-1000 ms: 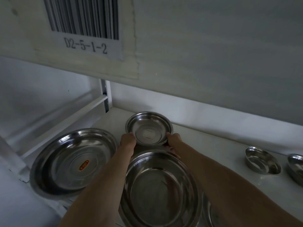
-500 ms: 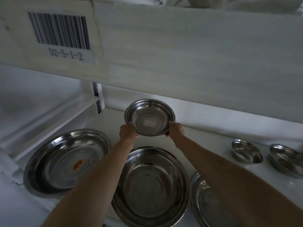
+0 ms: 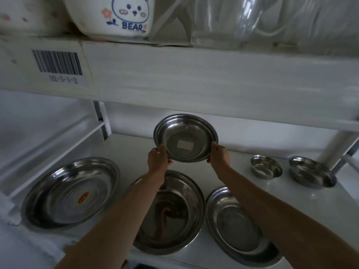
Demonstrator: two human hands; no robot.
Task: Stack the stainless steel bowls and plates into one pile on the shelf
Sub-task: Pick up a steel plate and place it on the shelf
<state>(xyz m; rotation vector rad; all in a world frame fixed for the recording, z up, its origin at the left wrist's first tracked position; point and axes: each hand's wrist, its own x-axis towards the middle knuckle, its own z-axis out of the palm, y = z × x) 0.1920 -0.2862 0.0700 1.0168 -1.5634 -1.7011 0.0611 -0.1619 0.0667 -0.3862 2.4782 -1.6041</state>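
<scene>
Item: small steel plate [image 3: 185, 138], round, no long axis, shiny, pale rectangular label at its centre. I see it held above the shelf [image 3: 136, 150], tilted so its hollow faces me. My left hand [image 3: 158, 157] grips its lower left rim, my right hand [image 3: 219, 155] the lower right. Below it lies a large plate [image 3: 180, 214].

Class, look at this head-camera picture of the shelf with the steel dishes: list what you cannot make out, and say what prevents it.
1. Middle large plate, head view: its left part is hidden by the left forearm.
2. Oval plate: its right side is covered by the right forearm.
3. Sticker in the small plate held by the left hand and right hand: too small to read.
4. Bear bowl on the upper shelf: cut off by the top edge.
</scene>
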